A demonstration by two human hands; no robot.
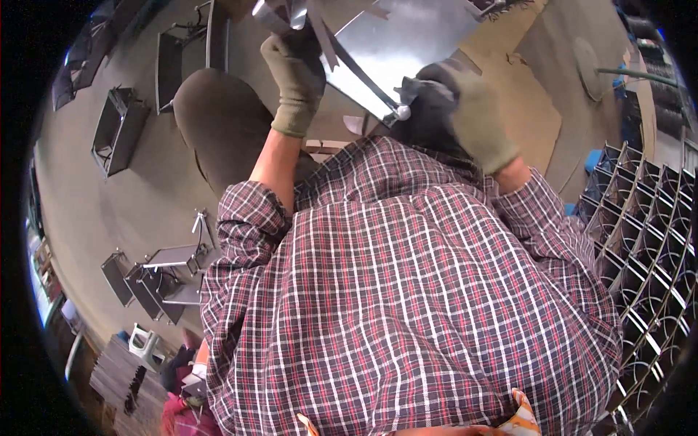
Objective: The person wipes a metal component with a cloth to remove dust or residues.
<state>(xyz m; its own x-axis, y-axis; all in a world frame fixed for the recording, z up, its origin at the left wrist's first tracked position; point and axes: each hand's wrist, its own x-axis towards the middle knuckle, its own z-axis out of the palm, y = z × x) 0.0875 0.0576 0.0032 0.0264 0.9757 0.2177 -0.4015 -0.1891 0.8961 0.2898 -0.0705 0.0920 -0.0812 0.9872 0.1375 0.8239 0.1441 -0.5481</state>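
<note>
My left hand [297, 76], in an olive and black work glove, is closed round a shiny bent metal piece [280, 16] at the top of the view. From there a narrow dark metal strip [363, 75] slants down to the right and ends in a bright round knob [402, 112]. Just right of that knob is my right hand [462, 109], gloved alike and slightly blurred. Its fingers are curled, and what they hold is hidden. Behind the strip lies a broad shiny metal sheet [407, 43], close to both hands.
Flattened cardboard [527, 109] lies on the floor to the right. Stacked dark metal frames [643, 247] stand at the right edge. Several dark metal assemblies [120, 131] sit on the floor at left. A white stool [147, 347] and another person [189, 414] are at the lower left.
</note>
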